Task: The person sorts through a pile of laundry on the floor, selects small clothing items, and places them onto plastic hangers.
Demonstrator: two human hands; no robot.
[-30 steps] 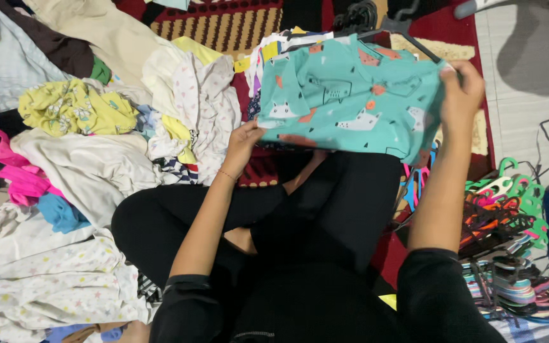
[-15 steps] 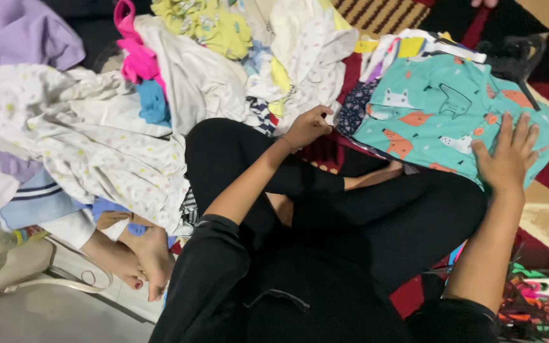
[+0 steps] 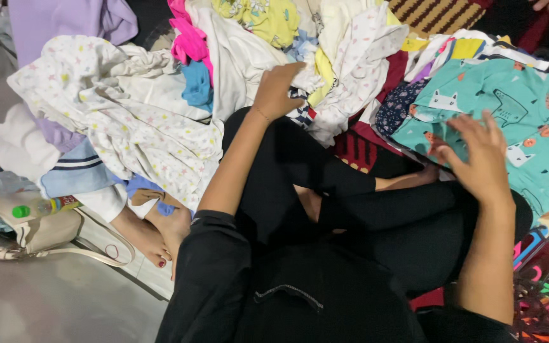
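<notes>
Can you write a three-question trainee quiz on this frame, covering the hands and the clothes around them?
1. True or false: the left hand reaches into the clothes pile.
2. Which garment is nearest the right hand? A) pink garment B) teal animal-print garment C) purple garment
3. What lies on the beige bag at the lower left?

Key
1. True.
2. B, the teal animal-print garment; whether the palm touches it is unclear.
3. A plastic bottle with a green cap.
</notes>
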